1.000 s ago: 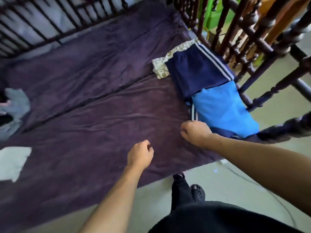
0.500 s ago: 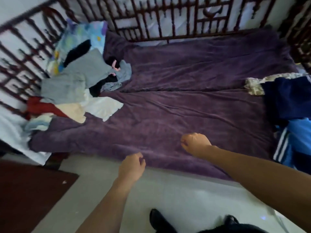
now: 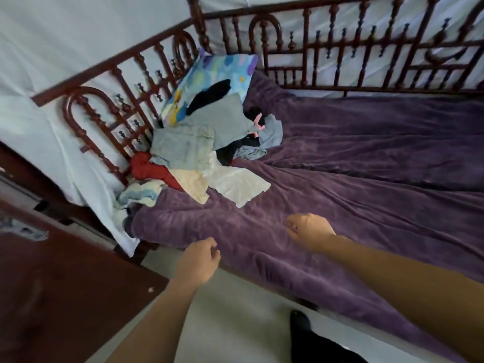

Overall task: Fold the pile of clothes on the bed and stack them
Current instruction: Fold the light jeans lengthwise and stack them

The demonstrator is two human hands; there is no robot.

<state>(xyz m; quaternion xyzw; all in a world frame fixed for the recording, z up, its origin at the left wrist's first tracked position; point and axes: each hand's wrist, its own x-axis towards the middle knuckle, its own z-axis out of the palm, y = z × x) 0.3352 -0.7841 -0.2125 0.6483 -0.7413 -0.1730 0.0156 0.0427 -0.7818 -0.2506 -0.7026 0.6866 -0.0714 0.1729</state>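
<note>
A loose pile of clothes (image 3: pixel 204 150) lies at the left end of the bed on the purple blanket (image 3: pixel 366 179): grey pieces on top, a red one, a cream one, a white one (image 3: pixel 238 187) nearest me, some black. My left hand (image 3: pixel 199 260) hangs over the bed's near edge, fingers loosely curled, holding nothing. My right hand (image 3: pixel 306 230) hovers above the blanket with curled fingers, also holding nothing. Both hands are well short of the pile.
A colourful pillow (image 3: pixel 209 82) leans against the dark red wooden railing (image 3: pixel 340 48) behind the pile. A dark brown wooden surface (image 3: pixel 65 297) stands at the lower left. My shoe (image 3: pixel 301 320) is on the pale floor beside the bed.
The view has swung left from the folded stack at the right end to the unfolded pile. Both hands moved left with it, still holding nothing.
</note>
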